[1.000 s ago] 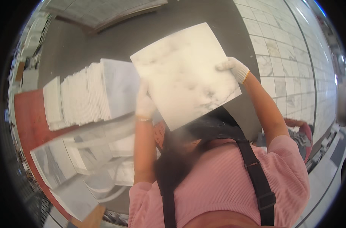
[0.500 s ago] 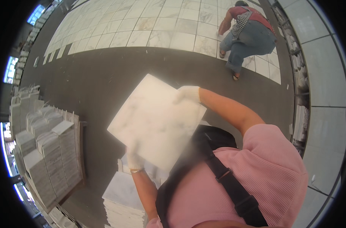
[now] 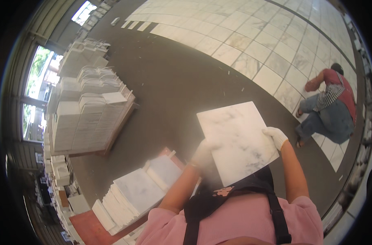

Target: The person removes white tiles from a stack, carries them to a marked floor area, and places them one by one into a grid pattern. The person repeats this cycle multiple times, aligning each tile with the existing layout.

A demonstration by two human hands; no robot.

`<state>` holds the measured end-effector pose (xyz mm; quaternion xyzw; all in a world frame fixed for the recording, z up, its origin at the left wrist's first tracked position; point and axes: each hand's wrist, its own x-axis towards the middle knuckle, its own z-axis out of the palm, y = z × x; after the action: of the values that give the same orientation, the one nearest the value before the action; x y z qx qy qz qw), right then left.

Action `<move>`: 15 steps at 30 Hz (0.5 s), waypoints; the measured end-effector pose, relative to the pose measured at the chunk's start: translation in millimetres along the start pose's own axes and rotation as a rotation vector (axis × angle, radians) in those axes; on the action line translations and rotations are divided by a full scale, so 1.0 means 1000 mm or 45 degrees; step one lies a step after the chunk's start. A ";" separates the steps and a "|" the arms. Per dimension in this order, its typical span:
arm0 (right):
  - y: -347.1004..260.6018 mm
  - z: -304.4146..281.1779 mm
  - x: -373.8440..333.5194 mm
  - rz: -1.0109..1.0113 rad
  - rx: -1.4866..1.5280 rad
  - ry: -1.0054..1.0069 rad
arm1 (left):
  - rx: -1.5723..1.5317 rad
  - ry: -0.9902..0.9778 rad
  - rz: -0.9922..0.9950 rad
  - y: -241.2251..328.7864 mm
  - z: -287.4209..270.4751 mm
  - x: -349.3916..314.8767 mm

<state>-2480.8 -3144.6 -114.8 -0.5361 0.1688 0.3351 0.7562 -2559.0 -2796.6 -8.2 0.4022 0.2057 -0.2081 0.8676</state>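
Observation:
A square white marble tile (image 3: 239,136) with grey veins is held up in front of my body, its broad face showing. My left hand (image 3: 206,152), in a white glove, grips the tile's left edge. On the opposite edge my right hand (image 3: 276,136), gloved the same way, is closed with its fingers over the rim. Beside my left arm, a row of similar tiles (image 3: 139,188) leans on a reddish board (image 3: 92,229).
Farther left stands a pallet of strapped tile stacks (image 3: 82,118). Rows of tiles (image 3: 251,41) cover the floor ahead. At the right, a person (image 3: 335,106) in a red top bends over them. Bare grey floor (image 3: 169,94) lies between.
My view has turned to the left, bringing the tile stacks more into sight. The tile is turned more upright between my hands and now sits right of centre.

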 end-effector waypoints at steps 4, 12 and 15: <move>0.002 -0.018 0.024 -0.115 -0.054 0.210 | 0.019 -0.024 0.088 0.017 0.033 0.006; 0.059 -0.004 -0.028 0.136 0.454 0.522 | 0.501 0.154 0.171 0.039 0.021 0.040; 0.074 0.067 -0.023 -0.068 0.507 0.113 | 0.401 0.049 0.252 0.055 0.007 0.065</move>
<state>-2555.1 -3075.5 -127.9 -0.3946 0.2507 0.2511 0.8476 -2475.0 -2782.6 -4.1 0.5553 0.1467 -0.1437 0.8059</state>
